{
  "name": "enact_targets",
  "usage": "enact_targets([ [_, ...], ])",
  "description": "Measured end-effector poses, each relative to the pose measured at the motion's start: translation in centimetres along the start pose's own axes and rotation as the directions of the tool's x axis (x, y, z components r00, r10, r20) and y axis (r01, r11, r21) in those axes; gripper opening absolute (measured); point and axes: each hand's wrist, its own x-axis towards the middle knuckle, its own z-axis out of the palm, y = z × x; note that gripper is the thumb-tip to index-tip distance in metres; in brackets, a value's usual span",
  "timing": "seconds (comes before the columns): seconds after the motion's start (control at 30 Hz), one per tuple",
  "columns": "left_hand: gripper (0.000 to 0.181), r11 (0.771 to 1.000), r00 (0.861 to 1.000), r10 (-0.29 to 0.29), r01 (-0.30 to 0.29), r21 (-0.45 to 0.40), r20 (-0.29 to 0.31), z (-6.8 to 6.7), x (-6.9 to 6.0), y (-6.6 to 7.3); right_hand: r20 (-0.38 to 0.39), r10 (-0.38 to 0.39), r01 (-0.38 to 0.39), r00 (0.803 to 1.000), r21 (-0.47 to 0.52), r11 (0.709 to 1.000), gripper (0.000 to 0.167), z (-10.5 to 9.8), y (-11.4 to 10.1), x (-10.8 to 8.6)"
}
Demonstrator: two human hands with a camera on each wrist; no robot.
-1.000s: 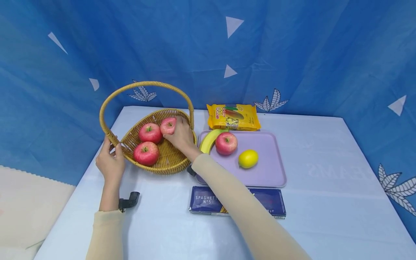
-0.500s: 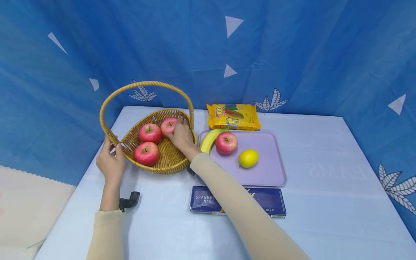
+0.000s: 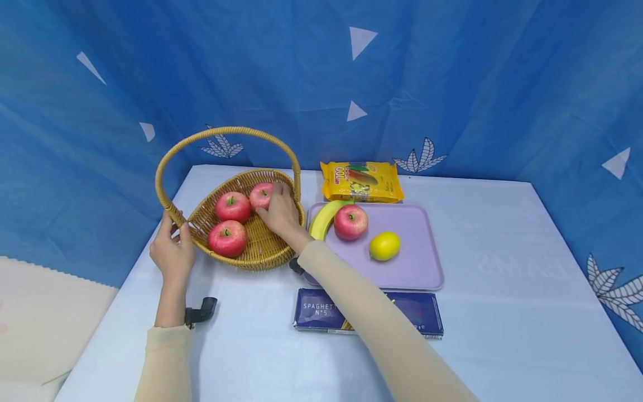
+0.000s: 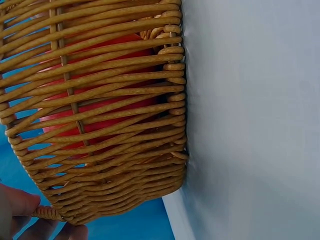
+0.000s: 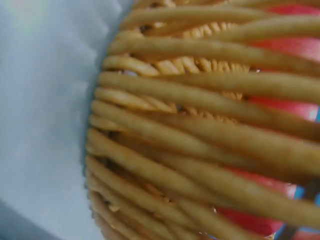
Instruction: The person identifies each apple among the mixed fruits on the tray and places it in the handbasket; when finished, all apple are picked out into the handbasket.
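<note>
At the left of the table stands a wicker basket [image 3: 261,243] with a tall arched handle. My left hand [image 3: 173,251] grips the foot of that handle at the basket's left rim; in the left wrist view the fingers [image 4: 22,202] curl round it. Inside lie a front apple [image 3: 228,239], a middle apple [image 3: 233,206] and a back apple [image 3: 260,195]. My right hand [image 3: 282,215] reaches in over the right rim and holds the back apple, covering its right side. Through the weave in the right wrist view, red fruit shows, but that hand is out of sight.
Right of the basket lies a lilac tray [image 3: 417,268] with a banana [image 3: 321,220], an apple [image 3: 350,222] and a lemon [image 3: 384,246]. Behind it is a yellow packet [image 3: 361,181]. A blue spaghetti box [image 3: 318,312] lies in front, partly under my right forearm.
The right hand and the back apple have shifted very slightly to the right. My left hand keeps its grip on the basket, and the other things stay where they were.
</note>
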Motion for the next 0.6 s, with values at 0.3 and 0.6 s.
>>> enact_targets([
  [0.3, 0.034, 1.000, 1.000, -0.012, 0.012, 0.001, 0.001, 0.0, 0.0, -0.1, 0.022, -0.195, 0.190, 0.980, 0.147, 0.971, 0.071, -2.2, 0.0, -2.5],
  [0.6, 0.031, 1.000, 1.000, -0.009, 0.009, -0.002, 0.005, 0.0, 0.1, 0.0, 0.083, -0.356, 0.324, 0.931, 0.263, 0.909, 0.069, -7.3, 0.4, -7.1],
])
